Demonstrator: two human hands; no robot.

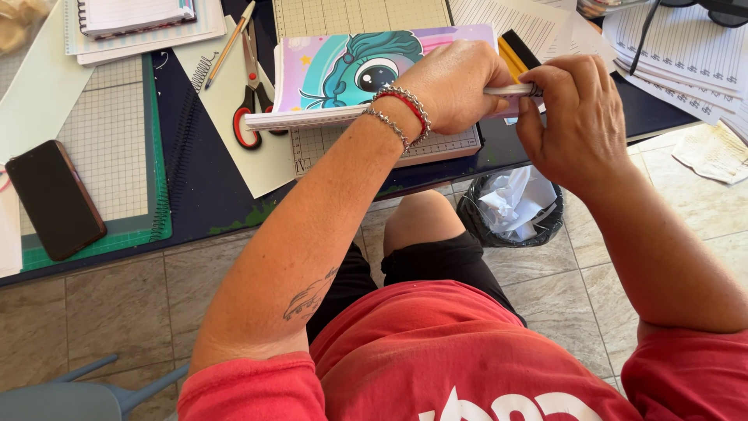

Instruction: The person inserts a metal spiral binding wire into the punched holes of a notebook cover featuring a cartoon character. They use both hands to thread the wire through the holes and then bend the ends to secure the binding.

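My left hand is clamped over the right end of a notebook with a cartoon cover, fingers curled down over its edge. My right hand pinches the same end from the side, fingertips closed on the white edge of the pages. The notebook lies at the front edge of the dark blue table, resting on a ruled cutting board that runs toward the back edge.

Just left of the notebook, red-handled scissors and a pencil lie on a pale sheet of card. Further left, a green cutting mat reaches the table's front left part, with a black phone lying on it near the front edge and a black spiral coil along its right side. A spiral-bound pad sits at the back left corner. Lined paper sheets are stacked at the right end of the table.

Below the front edge, a black bin with crumpled paper stands on the beige tiled floor, beside my knee.
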